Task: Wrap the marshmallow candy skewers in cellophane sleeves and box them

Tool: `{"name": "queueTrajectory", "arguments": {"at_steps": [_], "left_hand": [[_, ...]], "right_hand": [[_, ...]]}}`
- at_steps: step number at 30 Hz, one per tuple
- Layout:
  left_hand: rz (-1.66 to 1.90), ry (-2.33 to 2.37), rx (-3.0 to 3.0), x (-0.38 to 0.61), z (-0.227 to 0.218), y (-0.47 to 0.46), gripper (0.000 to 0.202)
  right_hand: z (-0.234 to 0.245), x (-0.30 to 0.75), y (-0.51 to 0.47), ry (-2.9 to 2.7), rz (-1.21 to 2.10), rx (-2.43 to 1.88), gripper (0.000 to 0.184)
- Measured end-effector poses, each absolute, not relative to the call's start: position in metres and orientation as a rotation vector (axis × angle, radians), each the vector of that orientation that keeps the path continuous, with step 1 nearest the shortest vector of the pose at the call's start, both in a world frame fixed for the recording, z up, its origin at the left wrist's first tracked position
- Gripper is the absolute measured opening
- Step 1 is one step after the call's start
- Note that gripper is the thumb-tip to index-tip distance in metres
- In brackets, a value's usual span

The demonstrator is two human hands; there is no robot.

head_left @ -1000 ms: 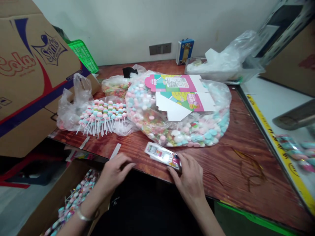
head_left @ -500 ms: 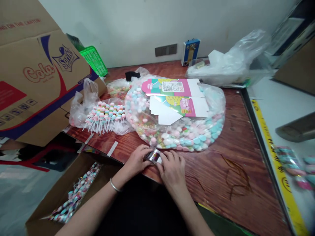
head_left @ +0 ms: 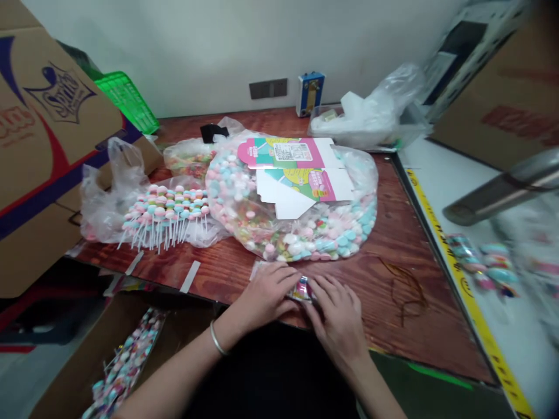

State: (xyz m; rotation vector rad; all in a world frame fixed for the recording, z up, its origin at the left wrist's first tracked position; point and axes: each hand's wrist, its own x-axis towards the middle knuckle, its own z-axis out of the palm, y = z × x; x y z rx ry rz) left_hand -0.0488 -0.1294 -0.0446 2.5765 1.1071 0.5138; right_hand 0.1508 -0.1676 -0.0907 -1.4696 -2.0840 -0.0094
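Observation:
Both hands rest on a small colourful candy packet (head_left: 300, 289) lying at the near edge of the wooden table (head_left: 393, 256). My left hand (head_left: 267, 294) covers its left part with fingers curled down on it. My right hand (head_left: 337, 317) presses on its right end, fingers bent. Only a strip of the packet shows between them. Just beyond lies a large clear bag of pastel candies (head_left: 305, 233) with flat printed cartons (head_left: 301, 174) on top.
A bunch of pastel lollipops (head_left: 168, 212) lies in a plastic bag at left. A big cardboard box (head_left: 48, 145) stands at far left. A box of wrapped lollipops (head_left: 122, 366) sits below the table. Plastic bags (head_left: 371, 116) lie at the back. A sealing machine (head_left: 493, 244) stands on the right.
My left hand came from the table edge onto the packet, joining the right. Both hands now cover it more, and the view has shifted slightly.

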Motion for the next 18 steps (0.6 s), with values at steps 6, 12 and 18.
{"name": "queueTrajectory", "arguments": {"at_steps": [6,12,18], "left_hand": [[0.411,1.013,2.646,-0.049,-0.061,-0.112,0.049],[0.507,1.155,2.577,-0.082,-0.069,-0.12,0.04],[0.494,1.113,2.538,-0.103,-0.074,-0.116,0.057]], "right_hand": [[-0.096,0.132,-0.168,-2.166,-0.026,-1.603,0.027],[-0.1,0.138,-0.167,-2.146,0.078,-1.734,0.028],[-0.091,0.14,-0.167,-1.953,0.307,-1.803,0.034]]}}
